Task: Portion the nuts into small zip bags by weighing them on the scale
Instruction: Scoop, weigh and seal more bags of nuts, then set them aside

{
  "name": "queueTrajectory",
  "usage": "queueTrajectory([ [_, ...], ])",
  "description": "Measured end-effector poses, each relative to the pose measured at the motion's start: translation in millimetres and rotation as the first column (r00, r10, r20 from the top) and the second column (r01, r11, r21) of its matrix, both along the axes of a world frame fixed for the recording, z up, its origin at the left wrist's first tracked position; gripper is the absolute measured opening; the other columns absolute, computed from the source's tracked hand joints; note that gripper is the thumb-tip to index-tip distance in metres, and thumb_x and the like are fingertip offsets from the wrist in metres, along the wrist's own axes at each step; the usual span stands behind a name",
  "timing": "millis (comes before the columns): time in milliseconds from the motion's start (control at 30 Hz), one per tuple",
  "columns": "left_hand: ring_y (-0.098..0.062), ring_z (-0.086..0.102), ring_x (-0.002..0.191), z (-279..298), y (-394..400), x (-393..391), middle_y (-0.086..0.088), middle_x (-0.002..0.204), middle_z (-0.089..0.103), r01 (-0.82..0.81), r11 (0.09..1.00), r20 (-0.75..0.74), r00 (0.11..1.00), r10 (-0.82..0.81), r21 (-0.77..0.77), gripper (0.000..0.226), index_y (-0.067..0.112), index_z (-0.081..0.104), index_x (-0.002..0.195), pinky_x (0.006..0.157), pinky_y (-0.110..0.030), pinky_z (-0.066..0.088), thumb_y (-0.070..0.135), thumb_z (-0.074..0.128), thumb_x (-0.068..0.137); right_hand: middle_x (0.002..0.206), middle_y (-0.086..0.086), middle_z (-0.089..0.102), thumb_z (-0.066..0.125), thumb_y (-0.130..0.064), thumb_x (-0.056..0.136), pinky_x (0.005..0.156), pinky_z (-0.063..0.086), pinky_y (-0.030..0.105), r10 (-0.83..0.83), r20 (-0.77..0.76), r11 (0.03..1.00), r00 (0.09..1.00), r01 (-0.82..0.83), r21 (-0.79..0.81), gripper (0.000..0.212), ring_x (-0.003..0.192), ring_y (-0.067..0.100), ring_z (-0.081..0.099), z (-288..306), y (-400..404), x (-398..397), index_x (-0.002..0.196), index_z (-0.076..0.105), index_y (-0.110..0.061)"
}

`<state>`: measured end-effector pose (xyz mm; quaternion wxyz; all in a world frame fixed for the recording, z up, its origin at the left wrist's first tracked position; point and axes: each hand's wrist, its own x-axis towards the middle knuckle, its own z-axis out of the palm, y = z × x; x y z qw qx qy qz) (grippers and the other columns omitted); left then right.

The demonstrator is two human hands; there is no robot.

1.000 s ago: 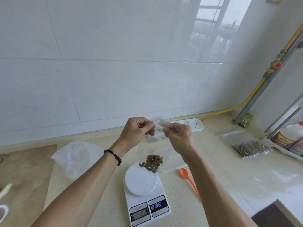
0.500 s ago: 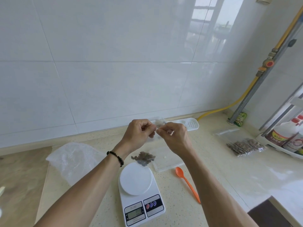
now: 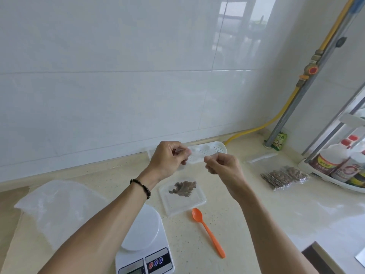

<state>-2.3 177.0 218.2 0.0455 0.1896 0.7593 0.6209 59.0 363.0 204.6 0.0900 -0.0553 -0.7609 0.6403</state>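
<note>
Since the earlier frame, both hands have been drawn apart. From the head view, a small clear zip bag [image 3: 196, 155] is pinched by the left hand [image 3: 169, 158] and the right hand [image 3: 222, 165], held up beyond the nuts [image 3: 184, 188] heaped in a clear tray [image 3: 197, 202] just behind the scale [image 3: 143, 244].
</note>
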Motion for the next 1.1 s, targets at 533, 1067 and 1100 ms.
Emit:
queueTrajectory([
  [533,-0.010,0.054,0.056,-108,305,-121,0.001,0.055,0.062,-0.179,0.950,0.098,0.973,0.209,-0.256,0.034,0.010,0.066,0.061,0.061,-0.030,0.047,0.037,0.076,0.079,0.061,0.009,0.060,0.079,-0.027,0.081,0.052,0.043,0.029,-0.230,0.378,0.926,0.897,0.082,0.370,0.029,0.054,0.015,0.054,-79,319,-56,0.066,0.059,-0.011],
  [1067,-0.018,0.029,0.050,-185,457,-147,0.003,0.050,0.028,-0.001,0.858,0.158,0.983,0.096,-0.513,0.060,0.018,0.026,0.051,0.051,-0.029,0.021,0.035,0.077,0.077,0.086,0.006,0.070,0.080,-0.034,0.078,0.073,0.056,0.043,-0.488,0.294,0.681,0.822,0.147,0.718,0.034,0.081,0.030,0.066,-142,437,-59,0.102,0.071,-0.012],
  [1100,-0.017,0.029,0.049,-187,458,-147,0.004,0.050,0.028,0.003,0.857,0.155,0.984,0.089,-0.515,0.061,0.019,0.026,0.051,0.052,-0.028,0.022,0.036,0.077,0.078,0.088,0.007,0.069,0.079,-0.035,0.079,0.075,0.054,0.043,-0.498,0.289,0.662,0.818,0.143,0.736,0.035,0.086,0.031,0.064,-144,436,-59,0.104,0.070,-0.012],
])
